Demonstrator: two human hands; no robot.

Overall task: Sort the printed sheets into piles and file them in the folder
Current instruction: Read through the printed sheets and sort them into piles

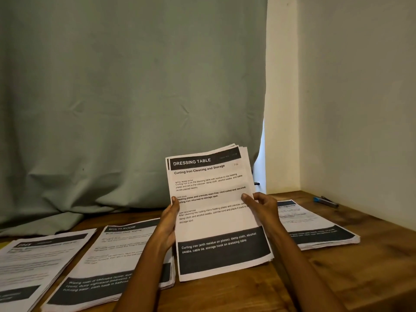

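Note:
I hold a stack of printed sheets upright above the wooden table; its top page reads "DRESSING TABLE". My left hand grips the stack's left edge, thumb on the front. My right hand grips the right edge, thumb on the page. Three piles of sheets lie flat on the table: one headed "MULTI-ROOM" left of centre, one at the far left, and one on the right behind my right forearm. No folder is in view.
A grey-green curtain hangs behind the table and drapes onto its back edge. A blue-and-black pen lies near the right wall. Bare wood shows at the front right of the table.

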